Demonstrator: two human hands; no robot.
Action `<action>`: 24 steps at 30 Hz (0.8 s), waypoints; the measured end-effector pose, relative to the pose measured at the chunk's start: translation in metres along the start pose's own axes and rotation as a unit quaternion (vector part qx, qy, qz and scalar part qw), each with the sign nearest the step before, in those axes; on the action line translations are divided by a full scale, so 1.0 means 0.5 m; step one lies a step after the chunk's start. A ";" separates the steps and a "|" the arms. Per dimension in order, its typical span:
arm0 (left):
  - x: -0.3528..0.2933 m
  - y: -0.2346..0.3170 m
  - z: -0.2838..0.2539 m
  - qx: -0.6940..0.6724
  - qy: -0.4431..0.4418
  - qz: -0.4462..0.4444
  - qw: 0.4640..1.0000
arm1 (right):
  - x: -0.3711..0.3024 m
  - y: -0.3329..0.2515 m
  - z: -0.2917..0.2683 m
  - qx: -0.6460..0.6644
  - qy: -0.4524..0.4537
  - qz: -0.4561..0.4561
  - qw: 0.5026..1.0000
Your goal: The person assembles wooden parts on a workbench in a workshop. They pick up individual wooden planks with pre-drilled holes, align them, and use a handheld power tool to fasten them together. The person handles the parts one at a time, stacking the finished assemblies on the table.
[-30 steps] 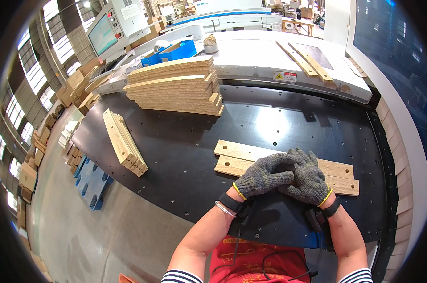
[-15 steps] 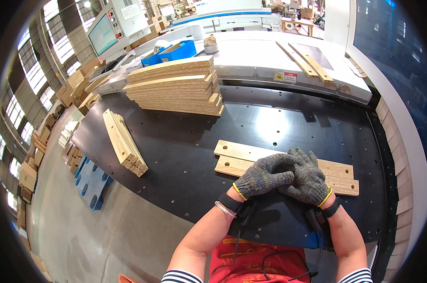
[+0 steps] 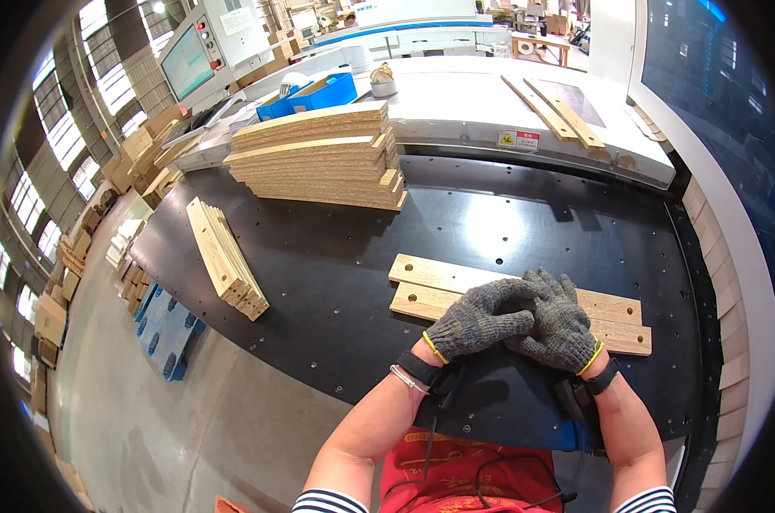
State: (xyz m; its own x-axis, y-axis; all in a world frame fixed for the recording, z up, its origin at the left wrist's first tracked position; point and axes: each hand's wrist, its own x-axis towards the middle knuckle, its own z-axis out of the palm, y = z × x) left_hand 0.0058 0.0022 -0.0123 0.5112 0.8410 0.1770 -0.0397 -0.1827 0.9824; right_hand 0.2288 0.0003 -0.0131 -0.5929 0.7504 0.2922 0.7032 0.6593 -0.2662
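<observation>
Both my hands wear dark grey knit gloves with yellow cuffs, and they meet above two light wooden strips lying side by side. My left hand (image 3: 482,318) reaches rightward, fingers stretched and thumb apart, its fingertips partly hidden against the other hand. Fingers pointing away from me, my right hand (image 3: 563,323) is spread open. No object shows in either palm. The far strip (image 3: 437,272) and the near strip (image 3: 417,301) each have drilled holes by their ends; the gloves cover their middles. I cannot tell how firmly the hands touch the wood.
The strips lie on a black perforated table (image 3: 345,265). Left stands a bundle of narrow strips (image 3: 225,261); behind it rises a tall stack of boards (image 3: 315,158). Two more strips (image 3: 563,111) rest on the white machine bed (image 3: 456,85), near blue bins (image 3: 319,94). A screen (image 3: 189,67) stands far left.
</observation>
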 end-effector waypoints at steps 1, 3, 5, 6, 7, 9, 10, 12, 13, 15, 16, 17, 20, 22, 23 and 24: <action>0.001 -0.001 0.000 -0.002 0.001 -0.001 1.000 | 0.001 0.001 0.001 -0.001 -0.001 0.000 1.000; 0.000 0.003 0.000 -0.002 0.003 -0.005 1.000 | 0.001 0.001 0.001 -0.001 0.000 0.000 1.000; 0.001 0.007 0.000 0.006 0.003 -0.004 1.000 | 0.000 0.001 0.000 0.000 0.004 0.002 1.000; 0.002 0.008 0.001 0.015 0.003 -0.001 1.000 | 0.000 0.000 -0.001 -0.001 0.002 0.003 1.000; 0.001 0.009 0.000 0.024 0.004 0.002 1.000 | 0.001 0.000 -0.003 -0.002 -0.001 0.003 1.000; 0.001 0.014 0.000 0.034 0.003 0.005 0.999 | 0.002 -0.002 -0.004 -0.005 -0.003 0.004 1.000; 0.001 0.014 0.000 0.039 0.003 0.007 0.999 | 0.001 -0.002 -0.004 -0.007 -0.004 0.005 1.000; 0.000 0.004 0.000 0.007 0.005 -0.005 1.000 | 0.002 -0.002 -0.002 -0.013 -0.005 0.003 1.000; 0.002 -0.001 0.002 -0.010 0.004 -0.010 1.000 | 0.001 -0.001 -0.001 -0.019 -0.005 0.002 1.000; 0.002 -0.004 0.002 -0.003 0.004 -0.007 1.000 | -0.001 0.004 0.002 -0.027 -0.006 -0.002 1.000; 0.002 -0.001 0.000 0.003 0.004 -0.006 1.000 | -0.002 0.008 0.004 -0.029 -0.007 -0.005 1.000; 0.002 0.002 0.000 -0.004 0.007 -0.005 1.000 | -0.003 0.012 0.006 -0.032 -0.008 -0.008 0.999; 0.003 0.014 -0.004 -0.004 0.032 0.007 0.999 | 0.000 0.006 0.007 -0.032 0.003 -0.001 0.999; 0.004 0.024 -0.011 0.026 0.072 0.026 0.997 | -0.001 0.006 0.007 -0.027 0.017 -0.005 0.999; 0.006 0.030 -0.014 0.043 0.090 0.035 0.994 | -0.001 0.005 0.005 -0.023 0.026 -0.006 0.999; 0.004 0.021 -0.015 0.039 0.130 0.039 0.990 | 0.001 -0.001 0.000 -0.032 0.026 -0.008 0.999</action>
State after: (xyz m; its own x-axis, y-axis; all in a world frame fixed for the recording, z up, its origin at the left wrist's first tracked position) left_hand -0.0001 0.0060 -0.0012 0.2697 0.9237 0.2721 0.0011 -0.2829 0.9592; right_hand 0.2282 0.0006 -0.0129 -0.5844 0.7348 0.3442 0.7184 0.6658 -0.2015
